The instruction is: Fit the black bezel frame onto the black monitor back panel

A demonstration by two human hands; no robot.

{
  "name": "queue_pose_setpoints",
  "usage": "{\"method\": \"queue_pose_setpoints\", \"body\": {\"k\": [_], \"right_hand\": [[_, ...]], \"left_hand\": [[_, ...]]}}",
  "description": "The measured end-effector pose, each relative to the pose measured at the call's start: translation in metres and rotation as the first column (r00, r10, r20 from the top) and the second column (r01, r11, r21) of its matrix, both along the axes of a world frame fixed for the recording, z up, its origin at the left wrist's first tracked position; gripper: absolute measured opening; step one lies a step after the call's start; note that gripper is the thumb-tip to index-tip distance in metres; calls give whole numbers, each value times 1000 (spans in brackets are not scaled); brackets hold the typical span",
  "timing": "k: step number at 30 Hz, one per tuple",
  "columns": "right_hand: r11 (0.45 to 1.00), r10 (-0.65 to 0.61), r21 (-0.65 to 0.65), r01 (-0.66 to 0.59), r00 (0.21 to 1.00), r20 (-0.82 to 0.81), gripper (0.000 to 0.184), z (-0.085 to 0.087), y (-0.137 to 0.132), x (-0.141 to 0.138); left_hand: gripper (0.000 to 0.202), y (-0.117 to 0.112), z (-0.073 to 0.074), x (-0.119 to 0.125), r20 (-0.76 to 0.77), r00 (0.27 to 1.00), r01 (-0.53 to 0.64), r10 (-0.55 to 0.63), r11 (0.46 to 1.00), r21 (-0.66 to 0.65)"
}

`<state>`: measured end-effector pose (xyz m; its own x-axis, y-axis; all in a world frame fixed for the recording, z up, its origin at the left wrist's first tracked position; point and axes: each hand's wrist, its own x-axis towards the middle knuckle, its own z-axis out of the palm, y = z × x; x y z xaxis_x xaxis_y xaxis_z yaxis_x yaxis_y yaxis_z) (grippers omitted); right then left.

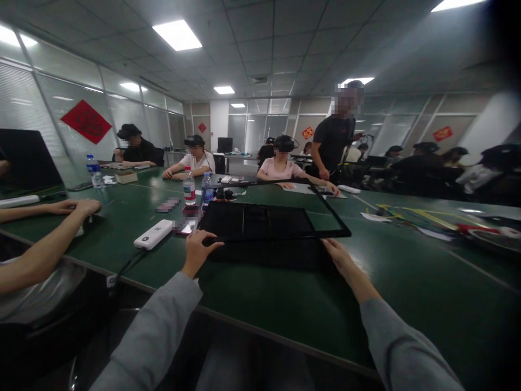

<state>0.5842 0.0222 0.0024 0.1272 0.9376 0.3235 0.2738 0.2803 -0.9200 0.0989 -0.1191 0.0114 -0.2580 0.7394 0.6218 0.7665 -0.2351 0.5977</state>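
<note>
A thin black rectangular frame [337,234] is raised at a tilt over the table between my two hands. My left hand [197,252] is closed at its near left corner, thumb and forefinger pinching the edge. At the near right edge, my right hand [342,262] grips the same frame, its fingertips partly hidden by the rim. Behind and below the frame is a flat black panel [285,221] with thin upright dividing lines. Whether the panel touches the frame I cannot tell.
The green table [260,290] holds a white power bank [153,234] with a cable, a red-labelled bottle [189,187] and blue-labelled bottles [95,172]. A neighbour's arms [44,239] rest at left. Yellow cables [401,213] and a wheel-like object [488,236] lie right. Several people sit beyond; one person [336,136] stands.
</note>
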Motion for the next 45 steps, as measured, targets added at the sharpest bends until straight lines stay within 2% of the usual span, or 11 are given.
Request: {"method": "queue_pose_setpoints", "body": {"k": [2,5,7,9,12,16,24,32,34,38,45], "right_hand": [[1000,-1,-15,-2,976,-218,42,3,7,2],[975,170,-64,-211,905,-390,61,13,11,8],[969,204,-67,-239,921,-331,54,16,11,10],[985,160,-30,-168,970,-181,46,14,11,10],[996,7,91,-13,998,61,46,5,10,7],[967,-191,213,142,953,234,43,-9,-1,5],[955,-272,200,218,912,308,41,-22,-32,-1],[961,-273,133,242,903,331,39,-30,-35,-6],[965,-260,115,234,904,339,41,-34,-33,-5],[968,-245,148,205,905,347,41,-40,-29,-5],[961,-268,157,227,906,329,32,-45,-18,0]], "left_hand": [[31,1,1,0,-81,997,-10,10,1000,4],[29,6,2,-1,-152,988,3,-2,1000,10],[29,10,2,-2,-174,985,1,-1,1000,4],[30,11,1,-3,-190,982,5,-7,1000,-12],[32,9,-2,-6,-200,979,27,-34,999,-36],[33,3,-6,-8,-177,982,41,-60,993,-109],[34,-7,-9,-8,-160,977,101,-143,964,-246],[33,-14,-6,-7,-204,967,92,-152,956,-278],[35,-9,-9,-10,-202,975,46,-92,975,-219],[52,14,-20,-20,-66,977,-211,205,972,-104],[37,43,-25,-44,26,966,-240,255,934,-264]]}}
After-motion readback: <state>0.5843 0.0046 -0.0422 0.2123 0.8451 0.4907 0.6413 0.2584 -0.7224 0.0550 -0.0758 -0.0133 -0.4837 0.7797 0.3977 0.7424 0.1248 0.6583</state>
